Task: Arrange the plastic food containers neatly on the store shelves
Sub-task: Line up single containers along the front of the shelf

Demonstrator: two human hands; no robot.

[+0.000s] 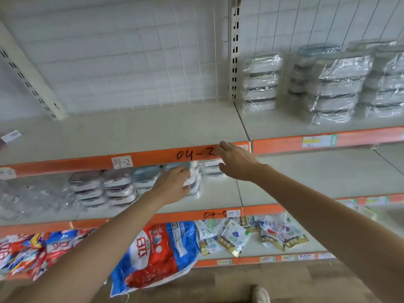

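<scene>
Plastic-wrapped food containers stand in short stacks (105, 189) on the middle shelf (218, 193), under the orange rail marked 04-2. My left hand (172, 185) reaches into that shelf and lies against a white stack (194, 182), fingers wrapped round its near side. My right hand (235, 162) hovers in front of the rail with straight fingers, just before another white stack (211, 168), holding nothing. More wrapped container stacks (260, 82) fill the right half of the upper shelf (131, 132).
Clear plastic items (28, 197) lie at the middle shelf's left end. The bottom shelf holds a red and blue bag (157, 254), colourful packets (26, 252) and small sachets (236, 235). A shoe (261, 295) shows on the floor.
</scene>
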